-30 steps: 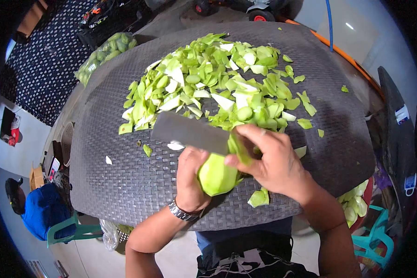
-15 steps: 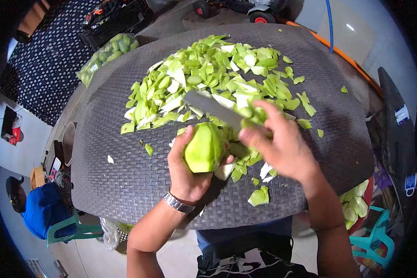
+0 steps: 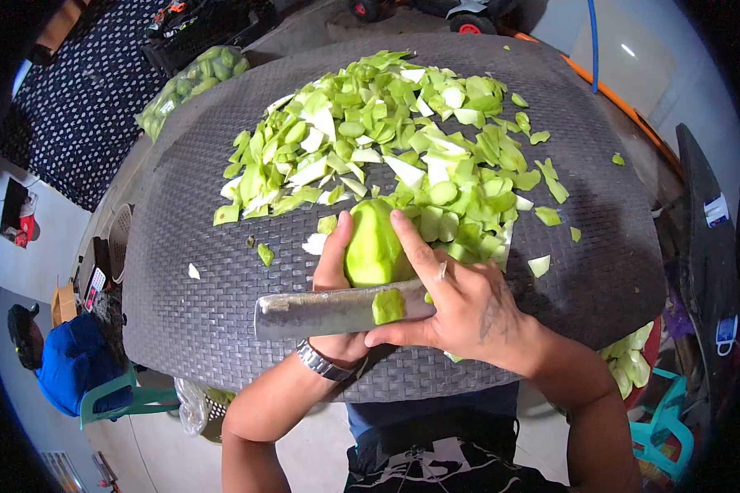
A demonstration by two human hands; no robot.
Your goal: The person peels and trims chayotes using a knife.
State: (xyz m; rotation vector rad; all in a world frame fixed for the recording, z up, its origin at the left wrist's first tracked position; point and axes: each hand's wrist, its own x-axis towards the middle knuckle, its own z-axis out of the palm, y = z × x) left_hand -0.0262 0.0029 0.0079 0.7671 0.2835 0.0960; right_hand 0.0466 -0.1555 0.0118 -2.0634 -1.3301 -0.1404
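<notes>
- The green fruit (image 3: 374, 246) sits between the two hands, over the near half of the woven-patterned worktop (image 3: 197, 312), its near end by the blade.
- The left hand (image 3: 332, 264) cradles it, thumb along its left side; the lower fingers are partly hidden.
- The right hand (image 3: 481, 308) closes round the knife (image 3: 316, 316), its handle hidden in the grip; the index finger reaches up beside the fruit's right side.
- A green scrap (image 3: 388, 306) clings to the broad blade.
- The fruit looks firm and fairly solid, with some heft for one palm; its smooth, moist-looking surface is probably slippery.
- The best hold seems low and round the sides, fingertips clear of the edge; a light pinch could slide.
- The blade looks stiff, safest held by the handle.
- Thin, light peelings (image 3: 362, 131) lie heaped beyond; they would likely bend or snap easily.
</notes>
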